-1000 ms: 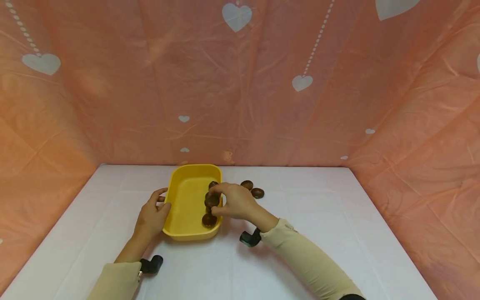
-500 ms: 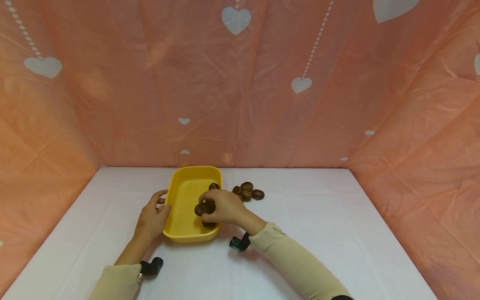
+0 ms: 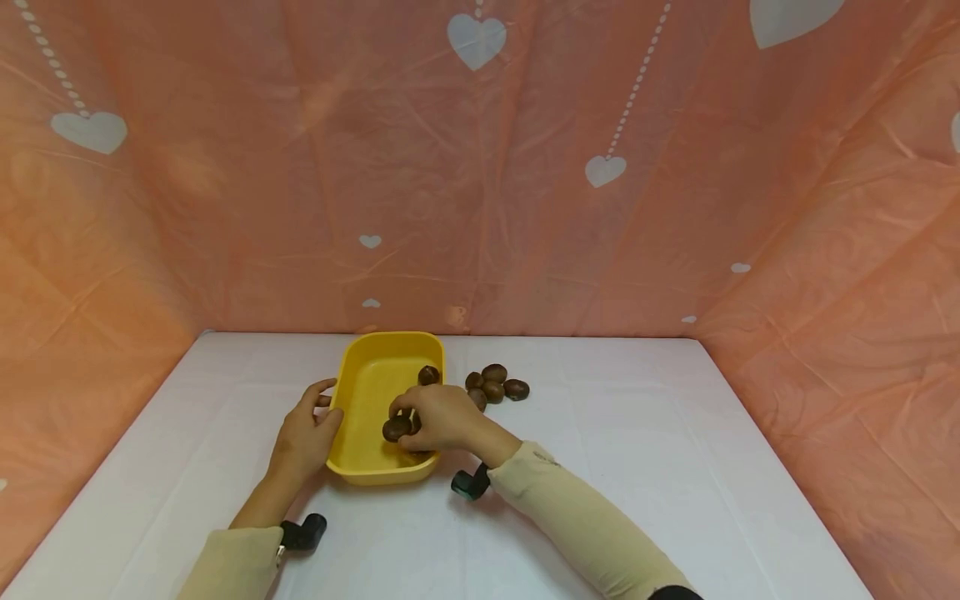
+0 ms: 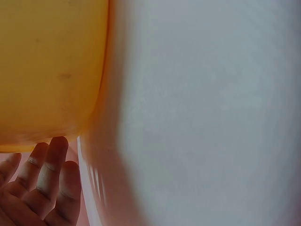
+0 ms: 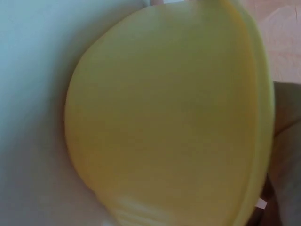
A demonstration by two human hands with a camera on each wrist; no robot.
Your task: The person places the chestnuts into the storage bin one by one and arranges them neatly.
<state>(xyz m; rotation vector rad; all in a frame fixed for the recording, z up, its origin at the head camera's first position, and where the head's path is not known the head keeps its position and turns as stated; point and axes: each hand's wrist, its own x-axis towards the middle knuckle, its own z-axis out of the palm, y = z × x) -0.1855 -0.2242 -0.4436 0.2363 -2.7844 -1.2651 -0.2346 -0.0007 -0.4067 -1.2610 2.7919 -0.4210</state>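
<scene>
A yellow tray [image 3: 385, 477] lies on the table left of centre in the head view. My left hand [image 3: 302, 437] rests against its left side, thumb at the rim. In the left wrist view, the fingers [image 4: 51, 172] extend loosely and touch the outer wall. My right hand [image 3: 444, 421] reaches over the tray's right rim and pinches a brown chestnut [image 3: 396, 429] low inside, near the front. Behind that hand, another chestnut [image 3: 428, 375] lies by the right wall. The hand partly hides other chestnuts. In the right wrist view, the tray's wall [image 5: 164, 113] fills most of the picture.
Several chestnuts [image 3: 493, 391] sit in a loose cluster on the white table [image 3: 600, 467], just right of the tray. A pink-orange cloth [image 3: 525, 250] with white hearts hangs behind the table and along both sides.
My right hand has moved left and down from the right rim into the tray with the chestnut, uncovering more of the cluster on the table. The left hand and tray stay put.
</scene>
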